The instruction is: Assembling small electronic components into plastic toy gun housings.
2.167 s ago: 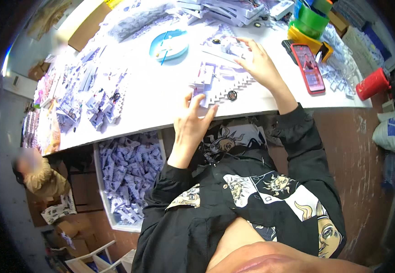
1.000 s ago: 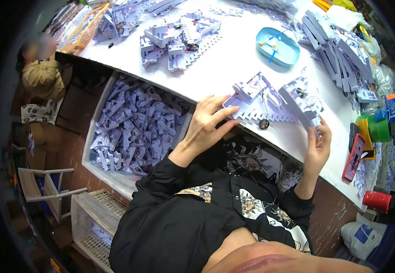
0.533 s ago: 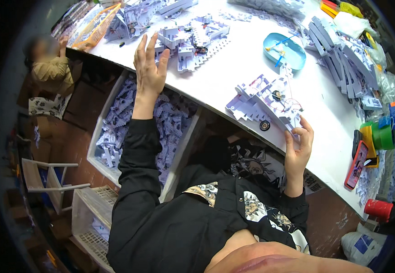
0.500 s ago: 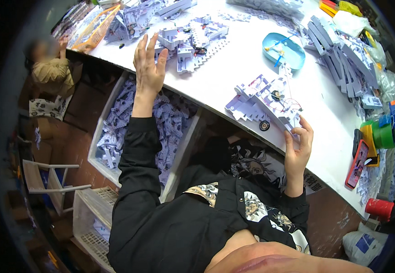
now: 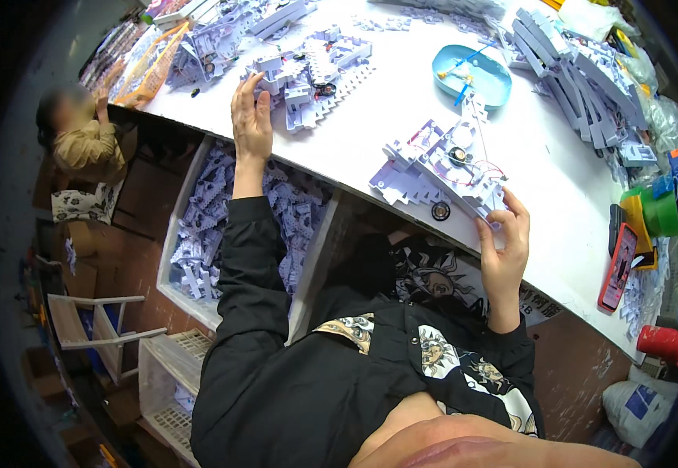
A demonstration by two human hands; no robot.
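- Steadying seems the step: the right hand (image 5: pixel 505 248) narrowly pinches the white assembly (image 5: pixel 442 166) near the table (image 5: pixel 401 90) edge.
- The left hand (image 5: pixel 252 132), loosely spread, is beside the white parts (image 5: pixel 301 100); contact unclear; taking one would call for a closer grasp.
- The white assembly's long axis slants far-left to near-right, pinched end nearest.

I see a phone and a green tape roll at the right end of the table.
From far away, I can see that the phone (image 5: pixel 617 267) has a red edge, and a yellow holder (image 5: pixel 637 226) is just beside it, next to the green tape roll (image 5: pixel 659 214). A red tub (image 5: pixel 661 343) is near the corner of the table (image 5: pixel 550 218). Lower down, I see a white bag (image 5: pixel 624 409) with a blue patch. On the left, a person (image 5: pixel 85 148) in a tan jacket is near an orange basket (image 5: pixel 140 92). Below them, I find a pale chair (image 5: pixel 113 340) near a see-through box (image 5: pixel 166 366).
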